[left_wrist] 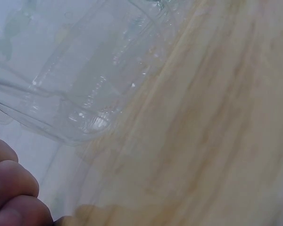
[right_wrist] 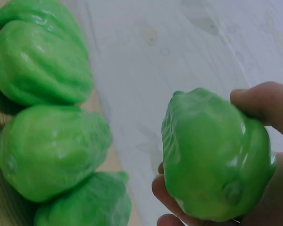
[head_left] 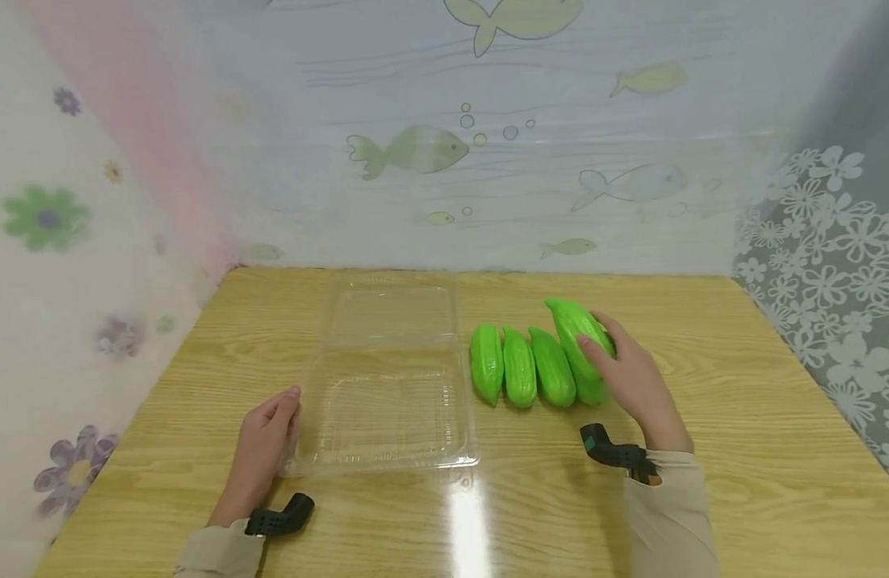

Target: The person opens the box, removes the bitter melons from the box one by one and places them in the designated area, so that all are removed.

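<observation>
On the table lies a clear plastic clamshell container (head_left: 387, 417), its lid (head_left: 394, 313) folded back toward the wall. My left hand (head_left: 267, 433) grips its left edge, the thumb lying along the rim. In the left wrist view the curled fingers (left_wrist: 16, 183) show beside the transparent wall (left_wrist: 85, 94). My right hand (head_left: 635, 377) holds a bright green bitter melon (head_left: 576, 329) between thumb and fingers, tilted, pointed end up. Several more bitter melons (head_left: 519, 369) lie in a row right of the container; the rightmost (head_left: 596, 392) is partly hidden under the held one.
The wooden table (head_left: 740, 449) meets a wall covering (head_left: 416, 209) printed with fish at the back. Flowered coverings (head_left: 47, 217) stand at the left and right sides. A black wrist camera (head_left: 610, 453) sits on each wrist.
</observation>
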`<action>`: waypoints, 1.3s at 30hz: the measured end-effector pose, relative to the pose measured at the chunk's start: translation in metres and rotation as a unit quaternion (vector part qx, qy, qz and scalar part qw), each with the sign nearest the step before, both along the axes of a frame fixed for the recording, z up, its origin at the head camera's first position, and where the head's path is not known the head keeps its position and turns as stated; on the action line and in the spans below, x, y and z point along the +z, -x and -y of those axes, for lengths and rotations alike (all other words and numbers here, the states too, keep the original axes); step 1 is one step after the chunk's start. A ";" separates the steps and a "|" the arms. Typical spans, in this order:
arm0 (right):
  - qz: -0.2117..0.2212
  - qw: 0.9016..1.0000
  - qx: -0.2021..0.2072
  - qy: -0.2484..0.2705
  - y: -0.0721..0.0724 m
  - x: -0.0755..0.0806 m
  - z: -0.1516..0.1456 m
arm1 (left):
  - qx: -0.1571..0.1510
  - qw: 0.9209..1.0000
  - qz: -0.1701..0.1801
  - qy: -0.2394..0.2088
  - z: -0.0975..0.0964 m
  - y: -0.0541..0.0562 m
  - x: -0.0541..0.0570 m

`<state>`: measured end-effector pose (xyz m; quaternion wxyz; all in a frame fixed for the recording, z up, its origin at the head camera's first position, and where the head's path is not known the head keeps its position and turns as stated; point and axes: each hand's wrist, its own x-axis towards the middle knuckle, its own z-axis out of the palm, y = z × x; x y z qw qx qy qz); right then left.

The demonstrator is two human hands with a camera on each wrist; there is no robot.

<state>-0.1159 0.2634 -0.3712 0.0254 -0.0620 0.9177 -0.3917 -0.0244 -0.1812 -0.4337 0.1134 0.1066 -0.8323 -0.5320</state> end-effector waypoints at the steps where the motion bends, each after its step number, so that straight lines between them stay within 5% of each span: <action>1: 0.001 1.000 -0.007 0.001 0.000 0.000 -0.003 | 0.001 1.000 -0.001 -0.001 0.000 0.000 0.000; 12: 0.042 0.997 -0.053 0.027 -0.002 -0.002 -0.027 | -0.001 1.000 -0.002 -0.010 0.000 0.001 -0.002; 39: 0.088 0.994 -0.058 -0.003 0.002 -0.020 -0.038 | 0.009 1.000 0.006 -0.018 0.001 0.000 0.000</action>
